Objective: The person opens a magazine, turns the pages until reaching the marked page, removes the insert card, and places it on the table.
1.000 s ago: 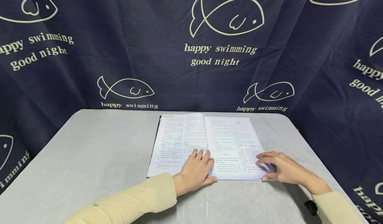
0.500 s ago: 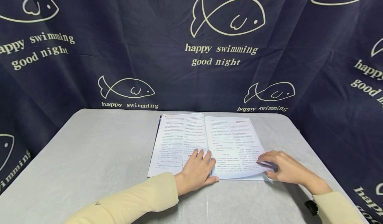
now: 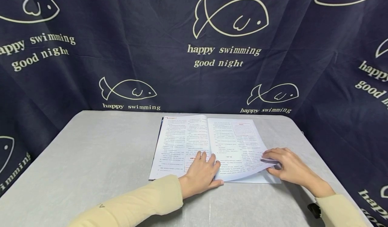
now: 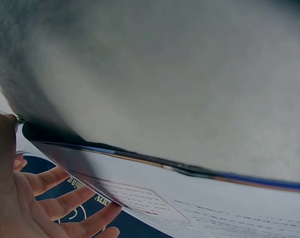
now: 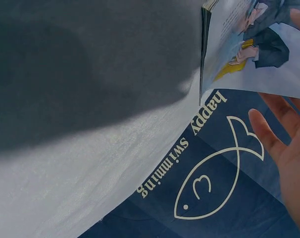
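Note:
An open magazine with columns of small print lies at the table's far middle. My left hand rests with spread, straight fingers on its lower part by the spine, the thumb at the bottom edge. At the lower right corner, my right hand pinches a page, which curves up off the sheets beneath. In the right wrist view, a coloured illustration shows on the page's underside, and fingertips lie partly behind the page. The left wrist view shows the left hand's fingers against the magazine's paper.
A grey-white table extends around the magazine. Behind it and at the sides hangs a dark blue cloth with white fish outlines and lettering. A small black object sits under the right sleeve.
My right hand has gone from lying at the page corner to pinching it. The corner has risen, uncovering the sheet below. My left hand has shifted very slightly right.

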{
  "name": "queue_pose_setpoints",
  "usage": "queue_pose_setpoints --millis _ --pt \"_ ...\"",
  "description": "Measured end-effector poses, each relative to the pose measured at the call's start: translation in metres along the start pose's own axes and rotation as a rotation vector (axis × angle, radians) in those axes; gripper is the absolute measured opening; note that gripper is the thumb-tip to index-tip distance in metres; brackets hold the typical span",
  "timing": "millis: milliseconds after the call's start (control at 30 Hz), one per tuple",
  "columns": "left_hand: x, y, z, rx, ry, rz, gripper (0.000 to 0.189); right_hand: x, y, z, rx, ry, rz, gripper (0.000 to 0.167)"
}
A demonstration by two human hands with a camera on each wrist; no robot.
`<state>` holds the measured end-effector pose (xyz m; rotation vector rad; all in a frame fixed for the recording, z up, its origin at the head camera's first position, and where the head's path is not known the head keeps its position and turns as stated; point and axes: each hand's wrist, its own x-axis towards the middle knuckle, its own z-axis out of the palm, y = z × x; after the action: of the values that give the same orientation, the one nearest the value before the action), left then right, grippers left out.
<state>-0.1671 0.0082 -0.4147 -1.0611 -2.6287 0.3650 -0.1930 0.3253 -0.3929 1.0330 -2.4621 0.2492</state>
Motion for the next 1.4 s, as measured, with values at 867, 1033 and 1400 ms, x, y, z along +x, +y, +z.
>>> queue_pose_setpoints --millis 867,1033,1400 --pt "0.003 0.006 0.001 0.050 -0.015 -0.038 0.060 0.004 0.004 -0.002 0.007 0.139 0.051 0.046" --pt "0.003 0.006 0.001 0.062 -0.013 -0.039 0.057 0.006 0.003 -0.004 0.002 0.151 0.090 0.051" --pt "0.002 0.004 0.000 0.063 0.017 -0.052 0.052 0.007 0.003 -0.011 -0.032 0.174 0.138 0.063"
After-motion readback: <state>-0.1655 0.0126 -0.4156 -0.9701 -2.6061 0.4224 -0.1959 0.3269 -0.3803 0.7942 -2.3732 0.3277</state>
